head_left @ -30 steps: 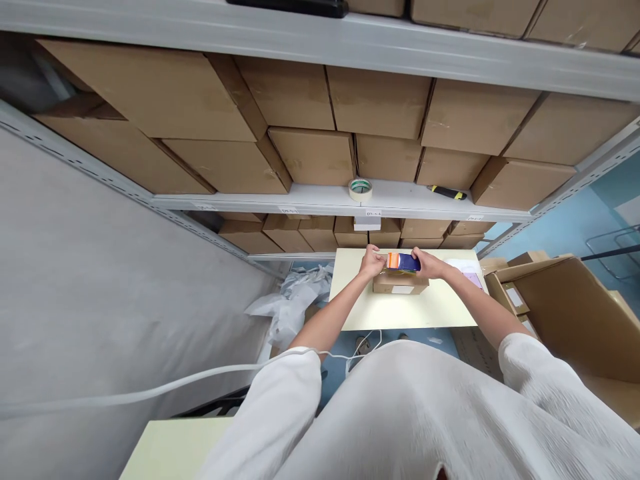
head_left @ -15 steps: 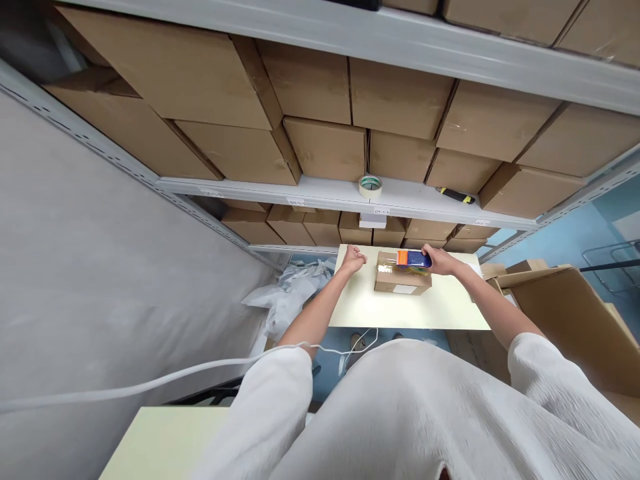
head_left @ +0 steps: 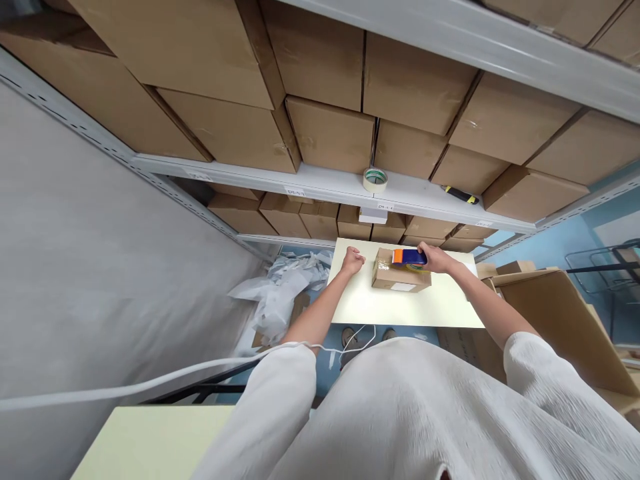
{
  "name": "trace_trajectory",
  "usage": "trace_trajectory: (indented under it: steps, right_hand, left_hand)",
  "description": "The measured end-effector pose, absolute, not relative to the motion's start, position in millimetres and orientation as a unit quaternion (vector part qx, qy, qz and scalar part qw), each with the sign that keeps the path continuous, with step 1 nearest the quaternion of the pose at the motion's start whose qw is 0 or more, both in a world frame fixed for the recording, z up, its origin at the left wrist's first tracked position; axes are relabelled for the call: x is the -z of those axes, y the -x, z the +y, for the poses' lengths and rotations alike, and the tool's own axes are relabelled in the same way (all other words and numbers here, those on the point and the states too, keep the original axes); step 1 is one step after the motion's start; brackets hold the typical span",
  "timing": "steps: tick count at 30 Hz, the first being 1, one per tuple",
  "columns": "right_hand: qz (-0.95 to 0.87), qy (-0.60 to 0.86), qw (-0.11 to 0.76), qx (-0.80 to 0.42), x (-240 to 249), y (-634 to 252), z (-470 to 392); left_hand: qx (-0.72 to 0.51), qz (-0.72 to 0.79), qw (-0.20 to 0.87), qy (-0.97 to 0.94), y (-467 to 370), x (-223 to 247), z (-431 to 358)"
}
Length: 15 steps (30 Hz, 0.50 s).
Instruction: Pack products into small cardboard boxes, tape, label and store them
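Observation:
A small cardboard box [head_left: 387, 280] with a white label on its near side sits on the pale yellow table [head_left: 360, 307]. Clear tape shines on the left part of its top. My right hand [head_left: 434, 259] grips a blue and orange tape dispenser [head_left: 413, 257], held over the box top with its orange end pointing left. Whether the dispenser touches the cardboard I cannot tell. To the left of the box, apart from it, my left hand [head_left: 353, 261] hangs over the table with its fingers curled in; nothing shows in them.
Shelves of cardboard boxes [head_left: 330, 133] rise behind the table. A tape roll [head_left: 375, 180] and a yellow-black cutter [head_left: 461, 195] lie on one shelf edge. Crumpled white wrapping [head_left: 280, 293] is at left; a large open carton [head_left: 565, 320] stands at right. A white cable [head_left: 150, 385] crosses my left arm.
The view has shifted slightly. My right hand and the tape dispenser have moved a little left over the box. My left hand keeps its curled shape beside the box.

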State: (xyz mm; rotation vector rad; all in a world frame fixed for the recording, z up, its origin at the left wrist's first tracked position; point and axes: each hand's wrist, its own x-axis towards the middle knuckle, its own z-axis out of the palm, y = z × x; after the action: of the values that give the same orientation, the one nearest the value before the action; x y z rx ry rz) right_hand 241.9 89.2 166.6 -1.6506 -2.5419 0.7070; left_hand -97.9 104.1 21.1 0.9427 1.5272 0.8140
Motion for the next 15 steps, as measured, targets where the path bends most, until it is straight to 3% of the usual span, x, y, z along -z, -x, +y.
trace_trajectory:
  steps: [15]
  right_hand:
    - [-0.815,0.547,-0.038,-0.186,-168.0,-237.7,90.4]
  left_hand:
    - [-0.329,0.638,0.592,-0.367,62.6,21.6,99.2]
